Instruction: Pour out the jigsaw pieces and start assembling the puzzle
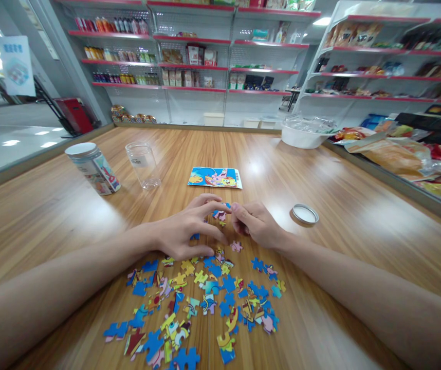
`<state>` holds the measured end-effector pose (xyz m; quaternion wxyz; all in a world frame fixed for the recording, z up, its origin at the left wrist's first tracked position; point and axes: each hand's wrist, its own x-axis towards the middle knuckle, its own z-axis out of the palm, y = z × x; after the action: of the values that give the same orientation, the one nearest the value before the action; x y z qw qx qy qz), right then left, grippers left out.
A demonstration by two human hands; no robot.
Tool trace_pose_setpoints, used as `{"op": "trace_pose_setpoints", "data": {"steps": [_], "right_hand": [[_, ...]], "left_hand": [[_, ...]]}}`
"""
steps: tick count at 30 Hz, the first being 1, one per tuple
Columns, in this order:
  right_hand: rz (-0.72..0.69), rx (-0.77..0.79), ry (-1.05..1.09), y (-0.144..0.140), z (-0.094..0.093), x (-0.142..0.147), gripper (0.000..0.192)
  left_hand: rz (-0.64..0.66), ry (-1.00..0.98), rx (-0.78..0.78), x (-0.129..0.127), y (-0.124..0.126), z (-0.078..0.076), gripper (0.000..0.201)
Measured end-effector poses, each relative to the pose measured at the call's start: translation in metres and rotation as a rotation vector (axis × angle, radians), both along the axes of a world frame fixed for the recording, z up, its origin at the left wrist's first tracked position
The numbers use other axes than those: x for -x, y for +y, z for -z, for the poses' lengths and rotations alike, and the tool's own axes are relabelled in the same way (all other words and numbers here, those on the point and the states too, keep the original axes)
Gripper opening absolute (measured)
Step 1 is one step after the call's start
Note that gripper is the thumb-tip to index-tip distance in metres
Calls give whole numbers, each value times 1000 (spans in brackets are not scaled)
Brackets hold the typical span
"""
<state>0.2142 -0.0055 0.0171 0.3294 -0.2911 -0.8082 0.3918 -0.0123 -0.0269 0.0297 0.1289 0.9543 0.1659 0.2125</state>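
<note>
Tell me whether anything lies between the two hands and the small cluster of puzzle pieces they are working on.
Nothing visible does. The left hand and right hand already meet at the joined puzzle pieces, fingertips touching them. The loose puzzle pieces lie nearer the person, out of the way.

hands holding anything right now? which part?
Both the left hand and right hand meet on a few joined puzzle pieces, pinching them by the edges with the fingertips. How firm the grip is can't be told.

head cam | looks forward-down | close over table [320, 169] | far shelves perhaps blurred
</note>
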Motion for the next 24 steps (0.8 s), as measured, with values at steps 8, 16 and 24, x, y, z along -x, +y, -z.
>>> {"op": "trace_pose_setpoints", "data": {"steps": [8, 16, 24], "right_hand": [[-338, -401, -133, -12, -7, -3, 38], [-463, -559, -155, -26, -7, 4, 18], [-490, -498, -160, -25, -9, 2, 15]], "left_hand": [[8, -6, 63, 3, 2, 3, 33], [13, -16, 145, 0, 2, -1, 21], [26, -34, 163, 0, 3, -1, 19]]}}
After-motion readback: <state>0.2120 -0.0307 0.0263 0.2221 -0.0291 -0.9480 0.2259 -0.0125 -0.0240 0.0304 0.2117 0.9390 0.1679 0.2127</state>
